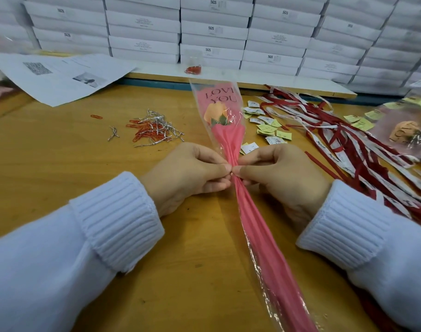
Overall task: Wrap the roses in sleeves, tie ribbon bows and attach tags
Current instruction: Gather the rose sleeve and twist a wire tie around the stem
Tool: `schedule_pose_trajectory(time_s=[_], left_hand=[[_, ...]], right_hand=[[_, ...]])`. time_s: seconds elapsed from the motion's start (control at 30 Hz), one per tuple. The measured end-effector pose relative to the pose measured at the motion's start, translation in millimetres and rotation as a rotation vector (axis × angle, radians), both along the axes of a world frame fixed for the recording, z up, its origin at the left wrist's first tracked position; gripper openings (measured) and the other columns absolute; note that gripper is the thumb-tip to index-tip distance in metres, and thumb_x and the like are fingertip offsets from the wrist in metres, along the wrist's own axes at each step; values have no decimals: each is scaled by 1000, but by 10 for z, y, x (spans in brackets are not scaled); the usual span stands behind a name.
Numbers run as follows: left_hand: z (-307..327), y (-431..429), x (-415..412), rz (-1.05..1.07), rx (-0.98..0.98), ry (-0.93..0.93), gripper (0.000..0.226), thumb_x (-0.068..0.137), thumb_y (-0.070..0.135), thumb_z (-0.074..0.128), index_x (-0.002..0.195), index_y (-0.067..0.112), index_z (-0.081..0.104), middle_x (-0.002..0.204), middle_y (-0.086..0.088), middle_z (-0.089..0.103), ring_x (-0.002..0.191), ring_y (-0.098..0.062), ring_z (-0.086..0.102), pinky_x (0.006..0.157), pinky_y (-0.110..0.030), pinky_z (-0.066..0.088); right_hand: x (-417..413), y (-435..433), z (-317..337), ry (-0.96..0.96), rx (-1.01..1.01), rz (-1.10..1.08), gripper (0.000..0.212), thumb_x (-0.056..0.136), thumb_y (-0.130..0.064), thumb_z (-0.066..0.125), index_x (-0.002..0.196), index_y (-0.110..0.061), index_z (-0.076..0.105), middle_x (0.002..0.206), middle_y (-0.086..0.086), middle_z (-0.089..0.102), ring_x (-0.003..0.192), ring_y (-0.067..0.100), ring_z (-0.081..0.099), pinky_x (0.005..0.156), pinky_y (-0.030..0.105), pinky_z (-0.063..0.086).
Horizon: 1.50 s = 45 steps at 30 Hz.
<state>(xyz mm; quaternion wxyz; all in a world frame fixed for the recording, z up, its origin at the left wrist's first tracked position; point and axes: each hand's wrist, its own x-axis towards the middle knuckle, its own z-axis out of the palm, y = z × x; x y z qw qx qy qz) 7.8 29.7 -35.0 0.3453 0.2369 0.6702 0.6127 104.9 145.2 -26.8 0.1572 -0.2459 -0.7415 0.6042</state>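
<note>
The sleeve [252, 224] lies flat on the wooden counter [60, 168], a clear crinkly plastic cone lined with pink paper. Inside it sits one peach rose [215, 113] with green leaves, under the printed words LOVE YOU. Its long axis runs away from the person. The wide mouth and the bloom point at the stacked white boxes [214, 32], and the thin tail trails back toward the person.

Both hands are on it. The left hand [187, 176] and the right hand [279, 176] each pinch the gathered neck below the bloom, thumb tips nearly meeting. Whether anything small sits between those tips cannot be told. White ribbed cuffs cover both wrists.

Left of the sleeve lies a loose heap of silver twist ties [159, 125] mixed with red paper clips [138, 134]. Right of it are small pale yellow and white tags [264, 123]. Beyond those sprawl long red and white ribbons [348, 149], flat and printed. Further right lies a second wrapped rose [406, 133]. Behind the sleeve's mouth, a small clear pouch [193, 67] holds something red. Printed sheets [60, 75] lie far left.
</note>
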Motion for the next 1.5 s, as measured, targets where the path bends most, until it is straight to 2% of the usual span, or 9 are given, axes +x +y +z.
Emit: schedule_pose_trajectory(time_s=[0.2,0.4,0.5,0.6,0.87,1.07,1.27,1.4,1.5], left_hand=[[31,-4,-27,-6,-14,-123,11,81,-4,64,71,-2,68,56,-5,67,52,-6,65,49,-11,50],[-2,5,-15,-6,98,-224,35,82,-11,60,54,7,72,59,-4,69,55,-8,67,52,-14,53],[-6,19,-20,13,143,-248,17,82,-11,59,72,1,64,61,-5,68,54,-8,65,52,-14,52],[-23,24,-26,3,174,-252,24,82,-12,59,65,2,66,72,-11,69,55,-8,65,52,-14,52],[-58,53,-28,28,99,-132,10,83,-5,63,83,5,66,77,-6,64,61,-8,57,56,-13,48],[-66,66,-41,29,94,-118,13,83,0,65,78,12,65,81,-9,64,64,-9,53,46,-12,37],[123,-118,-430,-48,-128,35,14,73,29,72,77,16,76,65,6,59,54,-4,47,42,-15,37],[5,-272,-886,365,-365,623,8,80,23,73,77,24,66,80,2,62,73,-13,54,65,-30,46],[-124,-344,-1068,399,-545,891,10,78,26,75,79,24,65,86,0,61,80,-17,53,72,-30,42]], right_hand=[[2,-28,-30,3,86,46,5,82,1,68,87,1,69,79,22,67,64,18,60,63,23,56],[-8,13,-35,9,21,16,17,73,0,75,88,0,66,74,18,71,63,20,66,59,25,58],[-13,49,-13,-46,-35,27,16,74,-6,76,82,-4,62,54,3,64,46,12,58,42,17,44],[-18,83,-1,-172,-19,117,14,82,-19,69,75,-7,66,51,3,54,39,10,39,35,15,30],[-39,52,3,-118,-368,233,17,91,-6,54,87,8,63,71,11,67,41,2,41,30,9,24],[-41,39,-8,-31,-449,240,15,93,-3,48,84,5,57,49,-1,59,36,0,35,31,8,18],[-59,55,-21,-13,-441,189,17,95,0,46,80,4,55,48,1,53,36,1,33,30,10,19],[-61,56,-28,-19,-435,172,17,94,0,47,79,4,56,51,2,55,37,2,34,30,11,20],[-54,64,-30,-24,-445,173,17,94,1,48,80,4,57,52,4,56,37,2,34,30,11,21]])
